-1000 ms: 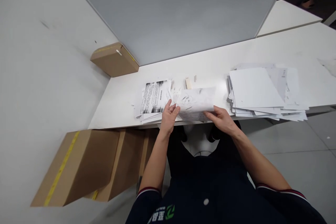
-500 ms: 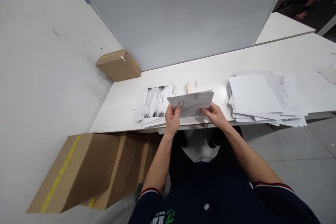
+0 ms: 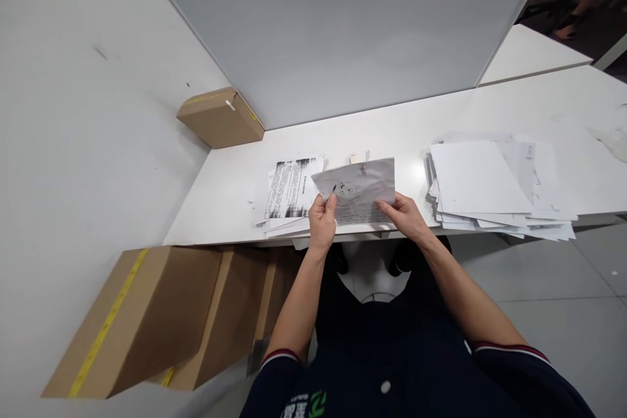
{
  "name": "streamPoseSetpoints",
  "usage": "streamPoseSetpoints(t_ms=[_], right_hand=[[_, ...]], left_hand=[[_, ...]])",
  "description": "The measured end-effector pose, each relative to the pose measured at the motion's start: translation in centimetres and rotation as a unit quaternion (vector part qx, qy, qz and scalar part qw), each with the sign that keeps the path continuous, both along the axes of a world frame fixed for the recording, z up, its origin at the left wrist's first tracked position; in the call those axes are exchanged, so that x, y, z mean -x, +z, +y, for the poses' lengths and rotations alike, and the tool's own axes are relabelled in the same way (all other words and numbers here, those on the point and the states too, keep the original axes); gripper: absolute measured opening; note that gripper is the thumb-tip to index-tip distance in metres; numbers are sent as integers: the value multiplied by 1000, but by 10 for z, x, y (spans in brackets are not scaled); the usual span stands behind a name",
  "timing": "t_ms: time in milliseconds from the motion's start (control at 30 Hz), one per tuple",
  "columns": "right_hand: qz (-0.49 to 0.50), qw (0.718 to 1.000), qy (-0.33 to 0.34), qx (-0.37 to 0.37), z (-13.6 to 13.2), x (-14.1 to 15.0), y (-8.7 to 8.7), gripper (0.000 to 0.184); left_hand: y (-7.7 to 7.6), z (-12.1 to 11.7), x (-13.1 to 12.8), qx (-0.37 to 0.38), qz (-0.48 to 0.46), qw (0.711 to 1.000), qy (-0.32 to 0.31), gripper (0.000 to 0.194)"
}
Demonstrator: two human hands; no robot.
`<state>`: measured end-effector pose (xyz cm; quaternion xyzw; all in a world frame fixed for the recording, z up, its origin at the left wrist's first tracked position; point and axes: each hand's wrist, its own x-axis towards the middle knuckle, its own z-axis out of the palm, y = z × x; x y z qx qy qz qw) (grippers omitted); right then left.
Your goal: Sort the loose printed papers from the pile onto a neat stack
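Observation:
Both hands hold one sheet of paper with a printed drawing and some text, raised above the front edge of the white table. My left hand pinches its lower left corner, fingers closed. At the sheet's lower right edge my right hand grips it the same way. A small stack of printed pages lies on the table just left of the held sheet. To the right lies a larger, untidy pile of white sheets.
A grey board leans against the wall behind the table. A small cardboard box sits at the table's far left corner. Large cardboard boxes stand on the floor at the left. A small pale object lies behind the sheet.
The sheet was lifted off the table and tipped up to face me. My left hand closed on its corner. Both hands drew slightly nearer together.

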<state>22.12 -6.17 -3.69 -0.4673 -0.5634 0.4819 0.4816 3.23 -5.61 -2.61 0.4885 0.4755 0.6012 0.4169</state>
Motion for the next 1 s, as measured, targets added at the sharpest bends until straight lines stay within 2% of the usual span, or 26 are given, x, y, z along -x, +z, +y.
streamPoseSetpoints(t_ms=[200, 367, 467, 533, 600, 667, 767, 867, 933, 1000], right_hand=[[-36, 998, -7, 41, -15, -7, 8, 34], [-46, 996, -14, 72, -25, -9, 0, 36], [-116, 992, -34, 30, -27, -13, 3, 34], [-202, 977, -46, -39, -27, -20, 19, 30], [-311, 943, -34, -114, -24, -27, 44, 27], [-425, 890, -3, -163, -20, -30, 74, 25], [-581, 793, 58, -173, -11, -25, 108, 23], [-661, 721, 124, -166, 1, -11, 113, 23], [-681, 700, 150, -155, 8, -4, 106, 24], [-688, 693, 164, -141, 13, -1, 99, 25]], left_hand=[[4, -7, 1, 34, -24, 998, -50, 28], [-6, -9, -4, 76, -25, 994, -78, 30], [-11, -5, -5, 79, -14, 993, -83, 34], [-8, -3, -3, 56, 2, 997, -61, 42], [0, -2, 1, 20, 49, 998, -15, 58], [10, -4, 6, -19, 133, 991, 27, 71], [14, -7, 10, -53, 234, 971, 10, 66], [-4, -5, 10, -38, 199, 977, -66, 39], [-22, -2, 9, 0, 147, 984, -104, 29], [-37, 1, 9, 34, 127, 984, -122, 27]])
